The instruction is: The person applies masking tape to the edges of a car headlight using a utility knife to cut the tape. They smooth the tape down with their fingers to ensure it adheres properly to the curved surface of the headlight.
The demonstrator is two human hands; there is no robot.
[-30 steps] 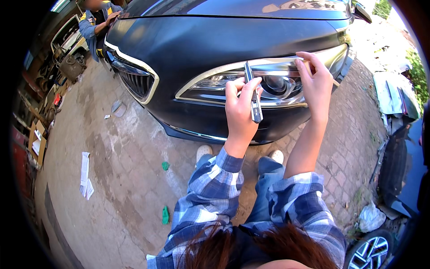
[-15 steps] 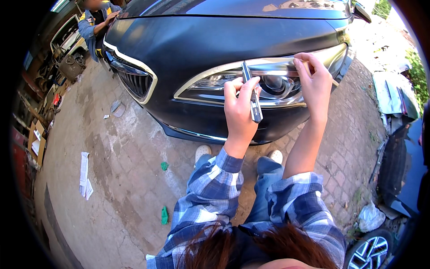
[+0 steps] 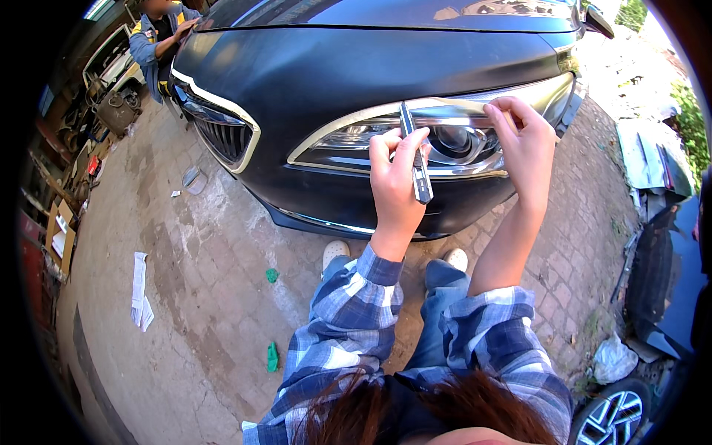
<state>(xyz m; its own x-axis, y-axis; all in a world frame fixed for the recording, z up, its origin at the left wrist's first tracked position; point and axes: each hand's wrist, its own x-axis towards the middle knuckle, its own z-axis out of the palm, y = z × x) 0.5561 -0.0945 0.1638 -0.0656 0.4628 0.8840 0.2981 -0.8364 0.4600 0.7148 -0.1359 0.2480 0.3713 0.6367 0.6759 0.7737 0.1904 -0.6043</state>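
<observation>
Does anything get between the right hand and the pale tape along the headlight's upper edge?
Nothing visible does: the right hand appears to pinch the pale tape directly. The left hand, holding a cutter knife, is left of that pinch, in front of the headlight.

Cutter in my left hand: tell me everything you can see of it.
The cutter is slim, long and straight, silvery with dark parts, its casing metallic-looking, its near end dark. The left hand grips it around the middle, thumb across it. Its far end leans slightly left and overlaps the tape along the upper edge of the headlight; whether they touch is unclear. How much blade is out is too small to tell.
</observation>
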